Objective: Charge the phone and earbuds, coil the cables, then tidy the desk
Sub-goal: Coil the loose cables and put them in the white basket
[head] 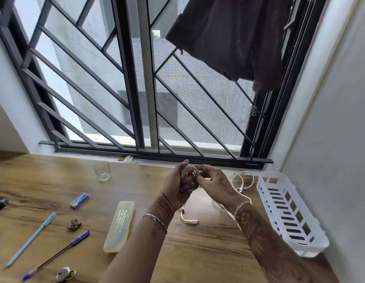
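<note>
While left grip (pixel 175 185) clasps coiled cable (pixel 188 173), right grip (pixel 216 186) pinches it (over desk (pixel 198 254)).

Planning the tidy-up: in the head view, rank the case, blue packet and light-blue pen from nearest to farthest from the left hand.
From the left hand, which grips the coil:
1. Case, just to its left, nearer the person.
2. Blue packet, further left.
3. Light-blue pen, far left.
</note>
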The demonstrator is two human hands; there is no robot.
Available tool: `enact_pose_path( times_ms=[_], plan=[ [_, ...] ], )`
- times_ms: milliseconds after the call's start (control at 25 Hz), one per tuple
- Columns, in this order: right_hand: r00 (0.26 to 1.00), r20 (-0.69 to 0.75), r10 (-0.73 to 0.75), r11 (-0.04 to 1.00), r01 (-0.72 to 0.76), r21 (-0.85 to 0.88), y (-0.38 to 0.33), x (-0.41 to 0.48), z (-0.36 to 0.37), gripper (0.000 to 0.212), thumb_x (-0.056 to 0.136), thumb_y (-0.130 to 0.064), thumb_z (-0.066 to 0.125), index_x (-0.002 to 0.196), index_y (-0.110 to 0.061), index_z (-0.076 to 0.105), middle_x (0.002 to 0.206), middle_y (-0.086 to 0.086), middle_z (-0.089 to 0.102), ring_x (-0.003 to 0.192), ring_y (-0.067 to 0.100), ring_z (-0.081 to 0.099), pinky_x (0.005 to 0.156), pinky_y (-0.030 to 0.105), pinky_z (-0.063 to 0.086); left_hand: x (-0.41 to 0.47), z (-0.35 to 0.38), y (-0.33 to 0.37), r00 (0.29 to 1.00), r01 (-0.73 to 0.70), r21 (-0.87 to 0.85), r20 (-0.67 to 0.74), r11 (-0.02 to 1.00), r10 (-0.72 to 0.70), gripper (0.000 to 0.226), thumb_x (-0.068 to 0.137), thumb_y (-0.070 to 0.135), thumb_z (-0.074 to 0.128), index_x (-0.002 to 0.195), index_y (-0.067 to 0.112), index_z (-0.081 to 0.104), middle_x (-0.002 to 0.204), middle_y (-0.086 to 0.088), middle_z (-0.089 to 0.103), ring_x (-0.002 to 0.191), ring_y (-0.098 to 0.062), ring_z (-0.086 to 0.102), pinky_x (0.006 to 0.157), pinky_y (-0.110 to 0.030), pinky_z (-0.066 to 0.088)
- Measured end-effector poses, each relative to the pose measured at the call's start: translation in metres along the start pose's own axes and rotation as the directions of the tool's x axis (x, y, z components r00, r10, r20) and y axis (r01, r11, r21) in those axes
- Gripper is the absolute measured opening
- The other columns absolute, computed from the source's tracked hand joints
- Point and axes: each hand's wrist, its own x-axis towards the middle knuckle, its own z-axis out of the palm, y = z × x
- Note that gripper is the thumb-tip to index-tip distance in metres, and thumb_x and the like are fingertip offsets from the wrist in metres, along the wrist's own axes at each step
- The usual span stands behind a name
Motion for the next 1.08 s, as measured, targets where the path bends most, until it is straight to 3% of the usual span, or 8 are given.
enact_pose_path(
  times_ms=[160, 320, 520, 680, 800, 920, 1000, 1080],
  plan=[
    [0.999, -0.038, -0.029, 0.999, 0.028, -0.021, 0.000, 0.002, 0.000, 0.018, 0.087, -0.023, 0.067, 0.102, -0.030, 0.074, 0.085, -0.008, 0.076, 0.081, 0.004, 0.071, 0.081, 0.033, 0.058, 0.001, -0.004, 0.000, 0.995, 0.001, 0.046, 0.098, 0.999, -0.006, 0.070, 0.098, 0.028, 0.022, 0.050, 0.003, 0.067, 0.027, 0.009, 0.032, 0.027, -0.007, 0.009, 0.039, -0.015, 0.022],
    [0.999, 0.017, -0.028, 0.999, 0.029, -0.029, 0.001, 0.003, 0.002, 0.024, 0.089, -0.018, 0.064, 0.109, -0.028, 0.073, 0.091, -0.007, 0.076, 0.086, 0.004, 0.070, 0.081, 0.025, 0.054, 0.005, -0.008, -0.002, 0.997, 0.019, 0.024, 0.070, 1.000, -0.021, 0.060, 0.096, 0.029, 0.029, 0.060, 0.004, 0.071, 0.028, 0.010, 0.030, 0.022, -0.002, 0.020, 0.035, -0.015, 0.024],
    [0.996, 0.092, -0.005, 0.991, -0.007, 0.133, 0.001, 0.003, 0.003, 0.037, 0.091, -0.006, 0.058, 0.109, -0.036, 0.069, 0.096, 0.000, 0.076, 0.080, 0.011, 0.065, 0.076, 0.032, 0.052, 0.004, -0.008, -0.004, 0.998, -0.006, -0.001, 0.056, 1.000, 0.006, 0.051, 0.091, 0.030, 0.039, 0.048, 0.012, 0.061, 0.028, 0.008, 0.030, 0.022, -0.004, 0.018, 0.034, -0.016, 0.022],
    [0.999, -0.034, 0.021, 0.983, -0.015, 0.184, 0.004, 0.003, 0.007, 0.028, 0.089, -0.006, 0.062, 0.102, -0.029, 0.071, 0.093, -0.001, 0.076, 0.086, 0.015, 0.072, 0.085, 0.043, 0.058, 0.005, -0.004, -0.003, 0.999, -0.019, 0.021, 0.043, 1.000, 0.018, 0.048, 0.091, 0.028, 0.041, 0.057, 0.010, 0.068, 0.030, 0.010, 0.035, 0.023, -0.002, 0.022, 0.036, -0.014, 0.023],
    [0.988, -0.151, -0.014, 0.995, 0.028, 0.093, 0.003, 0.004, 0.008, 0.019, 0.086, -0.013, 0.068, 0.098, -0.027, 0.073, 0.085, -0.005, 0.075, 0.079, 0.010, 0.072, 0.077, 0.035, 0.059, 0.005, 0.000, -0.002, 0.999, -0.026, 0.020, -0.021, 0.999, 0.026, 0.029, 0.084, 0.028, 0.052, 0.062, 0.012, 0.063, 0.033, 0.010, 0.030, 0.024, -0.002, 0.020, 0.038, -0.014, 0.019],
    [0.967, -0.244, -0.072, 0.997, 0.070, -0.018, 0.004, 0.003, 0.009, 0.012, 0.084, -0.020, 0.071, 0.095, -0.025, 0.074, 0.076, -0.012, 0.072, 0.071, 0.002, 0.069, 0.069, 0.016, 0.055, 0.006, 0.002, -0.002, 0.994, -0.027, 0.116, -0.099, 0.993, 0.038, 0.028, 0.087, 0.028, 0.055, 0.065, 0.012, 0.059, 0.036, 0.009, 0.031, 0.028, -0.003, 0.024, 0.037, -0.014, 0.020],
    [0.949, -0.288, -0.129, 0.988, 0.099, -0.115, 0.004, 0.003, 0.009, 0.012, 0.084, -0.021, 0.071, 0.095, -0.025, 0.075, 0.074, -0.015, 0.070, 0.068, -0.004, 0.066, 0.065, 0.006, 0.049, 0.006, 0.001, -0.003, 0.982, -0.057, 0.181, -0.167, 0.982, 0.088, 0.025, 0.086, 0.029, 0.062, 0.072, 0.009, 0.059, 0.042, 0.006, 0.043, 0.034, -0.006, 0.038, 0.039, -0.016, 0.031],
    [0.940, -0.304, -0.155, 0.979, 0.105, -0.173, 0.004, 0.004, 0.009, 0.013, 0.085, -0.023, 0.070, 0.098, -0.023, 0.074, 0.079, -0.012, 0.073, 0.070, -0.003, 0.066, 0.069, 0.007, 0.050, 0.005, 0.001, -0.004, 0.967, -0.085, 0.226, -0.215, 0.970, 0.135, 0.023, 0.086, 0.029, 0.065, 0.079, 0.007, 0.065, 0.058, 0.000, 0.059, 0.048, -0.013, 0.054, 0.047, -0.020, 0.047]
  ],
)
